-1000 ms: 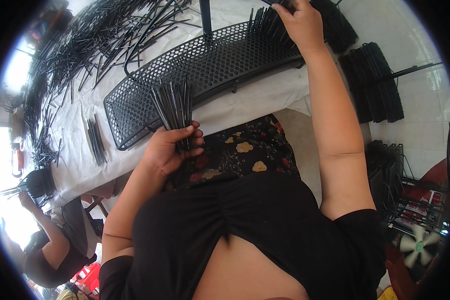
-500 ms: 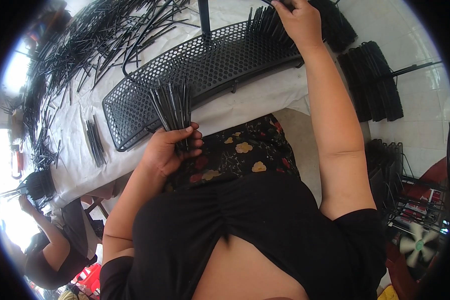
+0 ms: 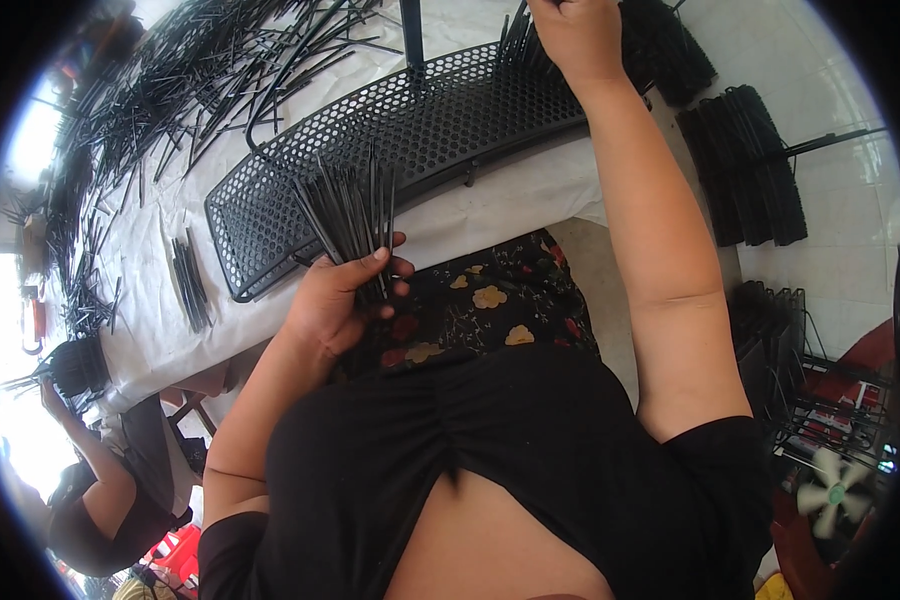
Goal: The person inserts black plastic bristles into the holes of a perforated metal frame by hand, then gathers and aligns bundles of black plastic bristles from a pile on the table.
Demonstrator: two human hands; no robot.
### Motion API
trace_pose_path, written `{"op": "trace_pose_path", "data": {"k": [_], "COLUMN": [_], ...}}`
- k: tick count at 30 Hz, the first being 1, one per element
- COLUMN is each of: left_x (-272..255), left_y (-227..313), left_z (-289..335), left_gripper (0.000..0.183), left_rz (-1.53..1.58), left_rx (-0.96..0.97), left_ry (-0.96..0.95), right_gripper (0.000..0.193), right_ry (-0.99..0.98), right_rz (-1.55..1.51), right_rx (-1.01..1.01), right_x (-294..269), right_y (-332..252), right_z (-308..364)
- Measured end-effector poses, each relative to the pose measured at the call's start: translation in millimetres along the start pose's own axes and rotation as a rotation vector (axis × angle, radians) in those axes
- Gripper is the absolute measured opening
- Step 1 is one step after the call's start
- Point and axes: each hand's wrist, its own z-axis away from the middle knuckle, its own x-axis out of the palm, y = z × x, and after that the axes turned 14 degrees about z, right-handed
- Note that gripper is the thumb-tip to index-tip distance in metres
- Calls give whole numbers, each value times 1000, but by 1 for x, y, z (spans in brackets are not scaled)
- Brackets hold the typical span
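Beside the perforated panel (image 3: 420,125), the left hand (image 3: 338,290) clasps black strips (image 3: 345,205), presumably light, springy and best gripped low; whether the right hand (image 3: 582,36) grasps anything cannot be told.

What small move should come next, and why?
Perhaps the right hand should set one more beside the upright sticks at the right end of the mesh: the left hand holds a bundle of sticks and much of the mesh is bare. What the right hand holds is cut off.
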Motion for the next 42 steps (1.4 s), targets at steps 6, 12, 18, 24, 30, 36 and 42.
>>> {"op": "trace_pose_path", "data": {"k": [6, 12, 18, 24, 30, 36, 42], "left_x": [7, 8, 4, 14, 1, -7, -11], "left_y": [0, 4, -5, -5, -14, -12, -16], "left_z": [6, 4, 0, 17, 10, 16, 22], "left_gripper": [31, 25, 18, 25, 29, 32, 31], "left_rz": [30, -8, -89, 132, 140, 284, 324], "left_rx": [18, 16, 66, 59, -13, -13, 12], "left_ry": [91, 141, 109, 122, 59, -6, -61], "right_gripper": [21, 24, 18, 28, 19, 18, 20], "right_ry": [6, -129, 104, -891, -1223, -1066, -1169], "right_rz": [-50, 293, 233, -797, -1106, -1256, -1214], "right_rx": [-48, -253, -361, 533, 969, 1096, 1093], "right_x": [18, -6, -13, -34, -17, -16, -18], "right_y": [1, -16, -16, -115, -124, -136, -139], "right_z": [4, -3, 33, 179, 182, 179, 184]}}
